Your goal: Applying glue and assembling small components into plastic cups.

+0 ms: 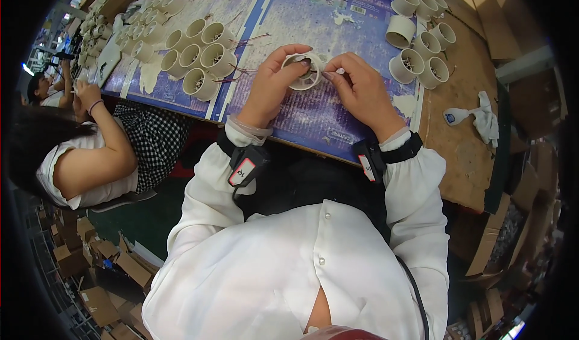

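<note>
Over the blue and white printed board on the table, my left hand [272, 84] grips a white plastic cup [305, 84], its thumb reaching in over the rim. The cup's opening faces up, and its inside is partly covered by that thumb. At the cup's right edge my right hand [359, 91] has thumb and forefinger pinched together. Something thin and small seems to be between those fingertips, too small to name. To the left stands a group of white cups [218, 60] with small parts inside and thin reddish wires sticking out to the right.
Another group of white cups [406, 65] stands at the right on brown cardboard [453, 141], near a crumpled white cloth [482, 120]. More cups [143, 49] fill the far left. A seated co-worker [90, 147] is close on my left. Cardboard boxes [99, 307] lie on the floor.
</note>
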`<state>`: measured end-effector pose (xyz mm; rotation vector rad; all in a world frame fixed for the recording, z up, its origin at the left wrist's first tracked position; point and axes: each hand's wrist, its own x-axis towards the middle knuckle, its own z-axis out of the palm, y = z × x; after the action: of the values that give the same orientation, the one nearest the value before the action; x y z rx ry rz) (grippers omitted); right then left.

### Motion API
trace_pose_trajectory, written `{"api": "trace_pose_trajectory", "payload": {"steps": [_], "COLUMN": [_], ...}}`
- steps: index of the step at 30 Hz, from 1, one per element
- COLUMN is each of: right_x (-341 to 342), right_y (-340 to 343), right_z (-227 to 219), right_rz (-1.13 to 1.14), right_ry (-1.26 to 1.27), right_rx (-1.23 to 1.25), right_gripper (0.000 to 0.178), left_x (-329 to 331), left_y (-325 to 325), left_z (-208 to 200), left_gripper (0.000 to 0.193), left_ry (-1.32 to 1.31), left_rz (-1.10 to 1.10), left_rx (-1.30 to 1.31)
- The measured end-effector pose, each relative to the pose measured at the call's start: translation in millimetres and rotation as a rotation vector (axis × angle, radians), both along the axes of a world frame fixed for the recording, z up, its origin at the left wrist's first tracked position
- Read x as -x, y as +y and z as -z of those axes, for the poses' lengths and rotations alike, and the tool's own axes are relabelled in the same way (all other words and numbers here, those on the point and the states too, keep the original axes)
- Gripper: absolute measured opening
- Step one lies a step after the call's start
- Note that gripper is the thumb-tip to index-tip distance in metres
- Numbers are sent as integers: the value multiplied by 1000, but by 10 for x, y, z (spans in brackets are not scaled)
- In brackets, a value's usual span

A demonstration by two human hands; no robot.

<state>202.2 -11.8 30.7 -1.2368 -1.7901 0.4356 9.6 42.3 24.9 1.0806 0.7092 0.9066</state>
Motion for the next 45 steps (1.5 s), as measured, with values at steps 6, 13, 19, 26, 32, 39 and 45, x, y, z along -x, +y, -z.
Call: {"api": "trace_pose_trajectory", "payload": {"steps": [6,13,19,26,32,39,45], "right_x": [40,32,0,-28,16,37,29], "right_y": [-3,-9,-18,15,-23,-49,-63], "right_z": [-11,-3,3,66,34,21,43], "right_rz": [5,12,47,9,12,35,32], "right_ry": [16,-55,-122,-49,-97,-158,-139], "right_rx": [-94,-157,-130,-83,-110,-141,-140], "right_gripper": [9,9,9,10,10,10,9], "left_x": [52,88,113,0,-33,-23,-64], "left_y": [-1,58,64,-62,-30,-8,-20], "left_z": [-185,-132,-99,-81,3,59,51], "left_gripper": [35,41,40,51,51,52,48], "left_ry": [69,170,154,401,139,-117,-197], "left_rz": [59,135,153,121,68,117,46], "left_rx": [74,42,64,-405,-210,-16,12]}}
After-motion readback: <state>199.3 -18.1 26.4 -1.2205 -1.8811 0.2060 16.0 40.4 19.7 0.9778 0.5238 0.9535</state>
